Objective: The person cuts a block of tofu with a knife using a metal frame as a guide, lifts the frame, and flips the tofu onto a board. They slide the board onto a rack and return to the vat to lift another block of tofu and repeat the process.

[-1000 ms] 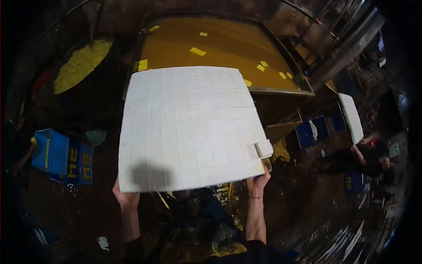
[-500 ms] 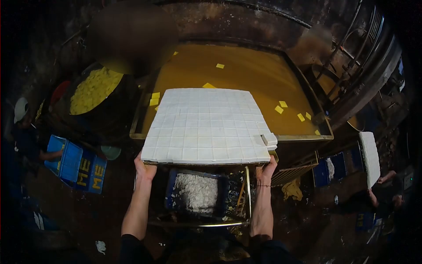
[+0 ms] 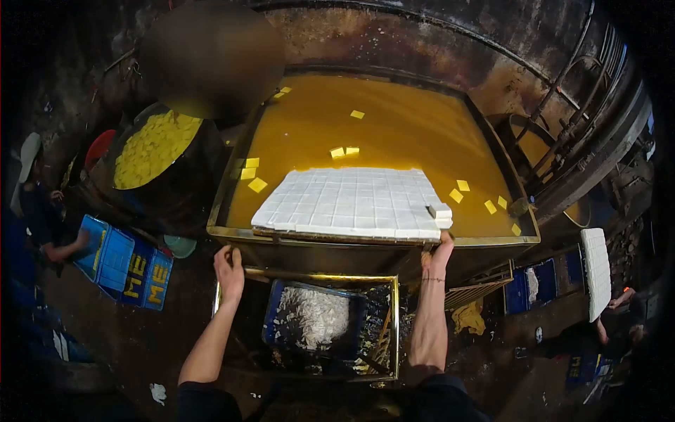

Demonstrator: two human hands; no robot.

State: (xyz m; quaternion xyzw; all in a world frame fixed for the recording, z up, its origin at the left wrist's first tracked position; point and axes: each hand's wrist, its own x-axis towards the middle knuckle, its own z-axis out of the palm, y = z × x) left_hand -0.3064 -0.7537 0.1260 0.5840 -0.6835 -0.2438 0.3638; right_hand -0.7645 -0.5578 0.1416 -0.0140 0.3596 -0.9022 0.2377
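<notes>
A board of white blocks (image 3: 348, 202), scored in a grid, tilts over the front rim of a large vat (image 3: 373, 105) of yellow-brown liquid, its far edge at the liquid. Small loose white blocks (image 3: 441, 213) sit on its right corner. My right hand (image 3: 437, 254) grips the board's near right corner from below. Just below and left of the board's near left corner is my left hand (image 3: 229, 271), off the board, with curled fingers and nothing visible in it. Yellow squares (image 3: 257, 185) float in the vat.
Below the board, a metal frame (image 3: 396, 316) surrounds a blue crate (image 3: 271, 320) of white scraps. A round tub (image 3: 156, 149) of yellow pieces stands left, near blue crates (image 3: 116, 257) and a person (image 3: 43, 218). Another person (image 3: 619, 316) at right holds a white board (image 3: 595, 274).
The board has moved forward and its far edge has gone down to the liquid. My left hand has let go of its left corner; my right hand has moved slightly forward with it.
</notes>
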